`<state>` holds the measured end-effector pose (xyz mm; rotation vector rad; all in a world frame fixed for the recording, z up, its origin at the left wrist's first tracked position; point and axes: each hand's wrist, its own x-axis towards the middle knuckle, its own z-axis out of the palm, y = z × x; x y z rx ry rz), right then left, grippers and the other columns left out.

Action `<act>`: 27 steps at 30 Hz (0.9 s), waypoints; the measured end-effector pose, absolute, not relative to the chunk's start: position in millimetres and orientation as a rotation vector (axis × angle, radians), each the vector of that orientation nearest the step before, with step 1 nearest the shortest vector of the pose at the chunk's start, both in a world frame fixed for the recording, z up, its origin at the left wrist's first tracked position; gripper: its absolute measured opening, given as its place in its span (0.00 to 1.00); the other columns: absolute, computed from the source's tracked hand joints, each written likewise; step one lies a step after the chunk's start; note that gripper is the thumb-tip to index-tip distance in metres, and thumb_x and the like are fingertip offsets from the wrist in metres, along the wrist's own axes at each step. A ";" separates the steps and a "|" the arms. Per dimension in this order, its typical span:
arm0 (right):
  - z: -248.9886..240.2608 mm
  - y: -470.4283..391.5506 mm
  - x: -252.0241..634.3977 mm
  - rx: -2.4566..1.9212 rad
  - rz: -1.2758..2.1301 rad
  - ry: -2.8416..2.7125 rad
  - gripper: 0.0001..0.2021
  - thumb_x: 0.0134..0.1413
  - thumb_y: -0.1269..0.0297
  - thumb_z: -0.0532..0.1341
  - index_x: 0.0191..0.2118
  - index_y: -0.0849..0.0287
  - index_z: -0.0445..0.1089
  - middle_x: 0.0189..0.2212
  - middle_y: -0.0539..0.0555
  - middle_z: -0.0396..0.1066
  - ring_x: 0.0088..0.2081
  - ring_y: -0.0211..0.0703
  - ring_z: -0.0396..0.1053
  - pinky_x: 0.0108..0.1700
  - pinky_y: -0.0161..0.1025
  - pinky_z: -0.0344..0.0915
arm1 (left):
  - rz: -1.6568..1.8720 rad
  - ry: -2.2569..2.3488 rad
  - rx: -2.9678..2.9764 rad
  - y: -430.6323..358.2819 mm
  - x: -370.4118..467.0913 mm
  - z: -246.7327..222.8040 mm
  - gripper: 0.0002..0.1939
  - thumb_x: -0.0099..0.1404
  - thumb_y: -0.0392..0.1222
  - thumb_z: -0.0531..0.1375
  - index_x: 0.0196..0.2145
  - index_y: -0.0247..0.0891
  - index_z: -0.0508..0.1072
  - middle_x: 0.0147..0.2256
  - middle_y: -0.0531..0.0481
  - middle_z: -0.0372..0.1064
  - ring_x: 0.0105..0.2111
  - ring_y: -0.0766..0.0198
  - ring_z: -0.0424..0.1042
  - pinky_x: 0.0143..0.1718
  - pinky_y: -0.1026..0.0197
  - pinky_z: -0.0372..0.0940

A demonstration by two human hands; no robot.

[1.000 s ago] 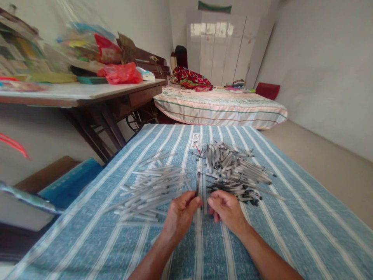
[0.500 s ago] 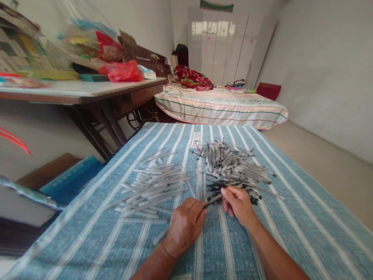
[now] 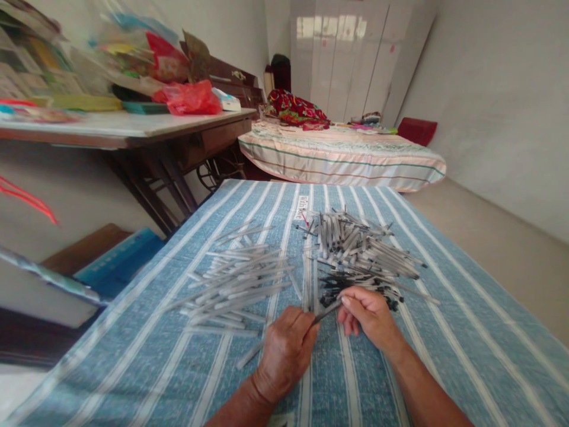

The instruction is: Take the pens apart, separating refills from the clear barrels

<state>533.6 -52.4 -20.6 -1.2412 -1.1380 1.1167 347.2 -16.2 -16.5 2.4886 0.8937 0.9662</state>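
Here we are at the cloth-covered tabletop (image 3: 471, 344), and both hands are on one dark pen (image 3: 328, 311)! It's slanting between them, rising from left to right just in front of the near edge of the right-hand heap. The left hand (image 3: 288, 344) has its grip wrapped round the lower end, knuckles up, the fist hiding that tip. Over on the other end, the right hand (image 3: 367, 311) has a narrow grip, thumb and forefinger pinching the pen, the other fingers curled below.

To the left lies a loose spread of pale tubes (image 3: 240, 284), most of them slanting the same way. To the right, a thicker heap of pens (image 3: 368, 249), with a darker bunch of thin sticks (image 3: 344, 284) on its near side, right behind the right hand. One grey tube (image 3: 249, 356) pokes out beside the left wrist, partly hidden; can't tell whether the hand touches it. Beyond the tabletop, a bed (image 3: 342, 154) carries a red patterned blanket (image 3: 296, 110).
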 end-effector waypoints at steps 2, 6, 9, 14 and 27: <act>-22.1 -53.2 535.9 -1.207 1.161 -1.131 0.12 0.53 0.57 0.56 0.35 0.62 0.66 0.19 0.50 0.71 0.14 0.34 0.66 0.13 0.27 0.57 | 0.981 0.896 2.503 -18.6 347.4 -16.2 0.05 0.60 0.36 0.55 0.28 0.36 0.70 0.24 0.48 0.64 0.26 0.64 0.64 0.27 0.64 0.59; -24.9 -54.4 539.5 -1.131 1.237 -1.109 0.12 0.52 0.58 0.58 0.38 0.63 0.67 0.19 0.51 0.72 0.14 0.35 0.67 0.14 0.27 0.59 | 1.008 0.890 2.526 -21.9 347.7 -17.9 0.06 0.61 0.35 0.54 0.29 0.35 0.70 0.24 0.49 0.64 0.26 0.64 0.64 0.27 0.64 0.60; -24.8 -54.2 538.6 -1.126 1.212 -1.101 0.13 0.51 0.57 0.59 0.36 0.63 0.67 0.18 0.51 0.71 0.13 0.34 0.66 0.13 0.26 0.57 | 1.021 0.879 2.526 -23.6 347.8 -18.3 0.06 0.62 0.35 0.53 0.30 0.35 0.70 0.24 0.49 0.64 0.26 0.64 0.64 0.27 0.64 0.61; -22.0 -53.9 534.7 -1.325 1.082 -1.126 0.16 0.52 0.54 0.57 0.23 0.62 0.62 0.12 0.46 0.65 0.09 0.30 0.60 0.10 0.24 0.50 | 1.000 0.884 2.547 -25.5 347.0 -16.8 0.07 0.62 0.35 0.53 0.29 0.35 0.70 0.24 0.49 0.64 0.26 0.64 0.64 0.25 0.64 0.60; -20.9 -58.2 542.8 -1.223 1.292 -1.134 0.13 0.49 0.55 0.61 0.31 0.61 0.63 0.17 0.48 0.70 0.13 0.32 0.65 0.13 0.24 0.53 | 0.982 0.869 2.525 -30.8 341.7 -20.4 0.06 0.62 0.35 0.53 0.30 0.37 0.69 0.24 0.51 0.63 0.25 0.66 0.64 0.25 0.65 0.61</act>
